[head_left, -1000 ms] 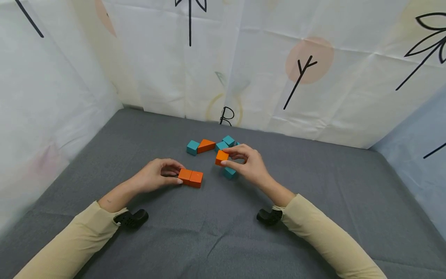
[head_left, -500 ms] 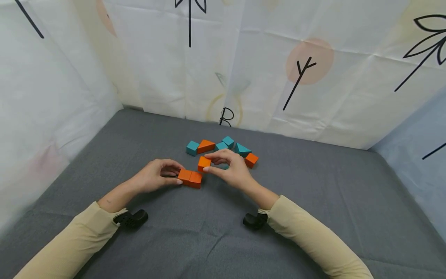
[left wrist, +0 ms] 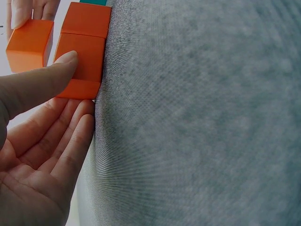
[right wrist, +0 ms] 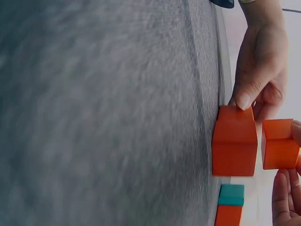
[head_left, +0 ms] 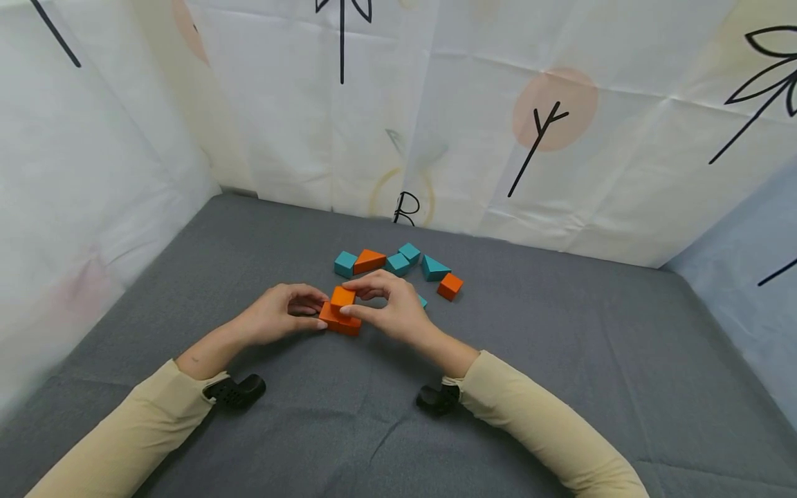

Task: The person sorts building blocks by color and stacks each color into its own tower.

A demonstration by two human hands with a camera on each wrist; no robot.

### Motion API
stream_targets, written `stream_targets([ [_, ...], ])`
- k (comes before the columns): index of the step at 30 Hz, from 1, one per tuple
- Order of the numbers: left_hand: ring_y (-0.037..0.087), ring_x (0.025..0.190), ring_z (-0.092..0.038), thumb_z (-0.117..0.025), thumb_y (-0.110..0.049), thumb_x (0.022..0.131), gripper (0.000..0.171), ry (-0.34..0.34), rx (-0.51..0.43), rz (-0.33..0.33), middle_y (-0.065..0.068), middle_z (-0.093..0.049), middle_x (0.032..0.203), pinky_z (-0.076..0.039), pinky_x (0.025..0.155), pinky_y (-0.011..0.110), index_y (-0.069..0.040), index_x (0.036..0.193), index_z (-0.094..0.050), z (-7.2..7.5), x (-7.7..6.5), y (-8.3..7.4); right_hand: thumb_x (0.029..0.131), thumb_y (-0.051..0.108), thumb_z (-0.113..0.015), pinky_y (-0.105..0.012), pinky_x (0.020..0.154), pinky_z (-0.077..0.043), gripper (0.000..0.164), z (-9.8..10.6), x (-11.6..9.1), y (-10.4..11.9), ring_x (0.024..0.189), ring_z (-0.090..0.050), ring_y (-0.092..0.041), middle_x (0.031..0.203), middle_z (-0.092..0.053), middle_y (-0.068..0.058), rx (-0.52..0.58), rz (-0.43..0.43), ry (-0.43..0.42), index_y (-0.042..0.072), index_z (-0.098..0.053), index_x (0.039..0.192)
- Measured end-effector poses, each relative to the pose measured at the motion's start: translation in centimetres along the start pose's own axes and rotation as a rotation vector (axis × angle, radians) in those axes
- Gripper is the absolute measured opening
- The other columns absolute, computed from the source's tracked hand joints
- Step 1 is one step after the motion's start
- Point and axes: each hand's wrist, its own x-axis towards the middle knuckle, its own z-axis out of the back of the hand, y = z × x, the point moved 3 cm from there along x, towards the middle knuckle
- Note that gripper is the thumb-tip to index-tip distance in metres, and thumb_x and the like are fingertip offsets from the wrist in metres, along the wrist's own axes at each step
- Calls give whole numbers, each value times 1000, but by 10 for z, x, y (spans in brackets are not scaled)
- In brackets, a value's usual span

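Observation:
Two orange cubes (head_left: 350, 328) stand side by side, touching, on the grey cloth. My left hand (head_left: 274, 315) grips the left one, thumb on its near face and fingers behind it, as the left wrist view shows. Between thumb and fingertips, my right hand (head_left: 392, 308) pinches a third orange cube (head_left: 343, 297) just above the pair. A narrow gap separates this cube (right wrist: 281, 143) from the cubes below in the right wrist view. Behind the right hand, a teal block (head_left: 423, 302) is mostly hidden.
Farther back lie a teal cube (head_left: 345, 263), an orange triangular block (head_left: 370, 260), two touching teal cubes (head_left: 397, 264), a teal triangular block (head_left: 434, 268) and a loose orange cube (head_left: 450, 286). A patterned white curtain (head_left: 461, 166) hangs behind the grey cloth (head_left: 560, 360).
My right hand has carried its orange cube leftward, from beside the teal blocks to above the orange pair. The loose orange cube has come into sight. My left hand stays put.

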Motion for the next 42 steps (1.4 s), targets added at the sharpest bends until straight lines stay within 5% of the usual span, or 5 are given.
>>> stream_targets([
  [7, 30, 108, -63, -71, -13, 87, 40, 8, -31, -18, 19, -63, 119, -54, 91, 39, 3, 121, -60, 0, 0, 0, 82, 12, -76, -32, 89, -55, 34, -12, 3, 4, 98, -62, -25, 108, -64, -11, 11, -4, 23, 4, -69, 115],
  [18, 32, 109, -63, -71, -10, 87, 40, 9, -37, -22, 21, -62, 121, -54, 91, 39, 5, 122, -59, -1, 1, 1, 82, 12, -77, -29, 88, -55, 34, -18, 4, 2, 96, -64, -22, 107, -65, -11, 46, -30, 9, 4, -69, 114],
  [42, 32, 109, -63, -72, -11, 86, 40, 5, -30, -23, 21, -62, 120, -53, 94, 39, 5, 121, -59, 0, 0, 0, 82, 13, -76, -36, 94, -52, 42, -6, -1, -3, 107, -59, -28, 119, -62, -10, 76, -82, 17, 2, -64, 121],
])
